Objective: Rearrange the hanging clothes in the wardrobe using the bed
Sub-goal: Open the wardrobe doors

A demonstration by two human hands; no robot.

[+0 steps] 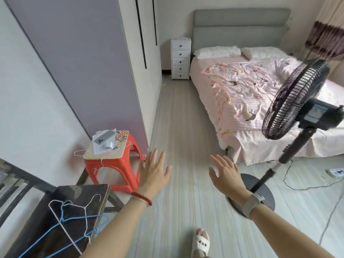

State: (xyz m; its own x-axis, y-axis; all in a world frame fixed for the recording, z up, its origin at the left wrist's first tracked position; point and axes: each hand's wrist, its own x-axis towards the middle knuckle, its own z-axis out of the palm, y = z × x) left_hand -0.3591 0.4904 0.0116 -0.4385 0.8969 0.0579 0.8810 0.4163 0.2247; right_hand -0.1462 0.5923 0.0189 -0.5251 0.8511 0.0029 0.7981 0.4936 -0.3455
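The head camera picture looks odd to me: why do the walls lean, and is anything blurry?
Head view: a wide-angle lens bends the wardrobe edges and stretches the forearms; soft, even daylight, no hard shadows; the curtain and fan at the right edge are smeared; both open hands, left hand and right hand, look fairly sharp.

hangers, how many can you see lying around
3: a white wire hanger on the red stool, a white hanger and a blue hanger on the dark table. More may be overlapped.

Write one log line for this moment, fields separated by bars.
left hand open, empty | right hand open, empty | wardrobe doors closed | bed no clothes yet
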